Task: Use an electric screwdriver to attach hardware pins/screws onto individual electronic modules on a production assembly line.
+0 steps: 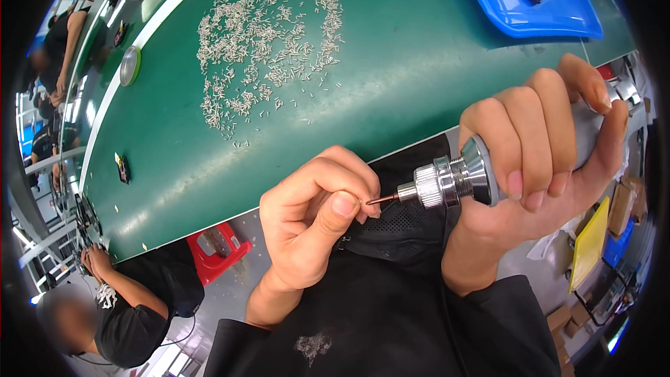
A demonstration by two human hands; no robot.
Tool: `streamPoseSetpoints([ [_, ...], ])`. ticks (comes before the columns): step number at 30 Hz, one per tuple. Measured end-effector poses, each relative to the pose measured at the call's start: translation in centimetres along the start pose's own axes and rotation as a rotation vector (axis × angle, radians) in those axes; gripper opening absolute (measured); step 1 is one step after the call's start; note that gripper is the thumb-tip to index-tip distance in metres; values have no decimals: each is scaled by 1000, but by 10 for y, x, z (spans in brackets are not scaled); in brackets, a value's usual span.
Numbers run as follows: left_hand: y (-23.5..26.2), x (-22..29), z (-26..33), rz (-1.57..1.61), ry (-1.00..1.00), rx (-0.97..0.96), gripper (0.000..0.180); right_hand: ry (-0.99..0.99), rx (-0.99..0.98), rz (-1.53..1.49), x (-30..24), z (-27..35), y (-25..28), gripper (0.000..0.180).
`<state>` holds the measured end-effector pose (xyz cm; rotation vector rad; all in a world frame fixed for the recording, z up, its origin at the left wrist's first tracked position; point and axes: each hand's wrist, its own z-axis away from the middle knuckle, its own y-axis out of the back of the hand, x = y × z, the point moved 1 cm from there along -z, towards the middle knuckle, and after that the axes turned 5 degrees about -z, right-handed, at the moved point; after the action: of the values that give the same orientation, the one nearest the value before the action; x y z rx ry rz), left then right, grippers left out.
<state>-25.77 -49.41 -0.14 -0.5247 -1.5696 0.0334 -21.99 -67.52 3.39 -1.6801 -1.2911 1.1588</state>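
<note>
The right hand (551, 146) is wrapped around a silver driver (453, 181) at centre right, its bit pointing left. The left hand (314, 216) pinches the bit's tip between thumb and forefinger, below the green bench (391, 84) edge. One scatter of pins (265, 42) lies upper centre, one blue tray (551, 17) upper right.

green bench (391, 63) | scattered small pale pins (269, 42) | blue tray (537, 10) | tape roll (130, 65)
</note>
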Motion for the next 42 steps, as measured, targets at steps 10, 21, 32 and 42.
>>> streamPoseSetpoints([
  [10, 1, -6, -1, -2, -33, -32, 22, -3, 13, 35, -2, 3, 5, 31],
  [21, -3, 1, -4, -400, -219, 118, 11, -11, -37, 135, -4, 0, 4, 29],
  [32, -11, -6, -7, -617, -279, 69, 5, -26, 10, 38, -1, 3, 15, 31],
  [42, 41, 45, -12, -992, -324, 302, 45, 96, 201, 32, 11, -14, 15, 24],
])
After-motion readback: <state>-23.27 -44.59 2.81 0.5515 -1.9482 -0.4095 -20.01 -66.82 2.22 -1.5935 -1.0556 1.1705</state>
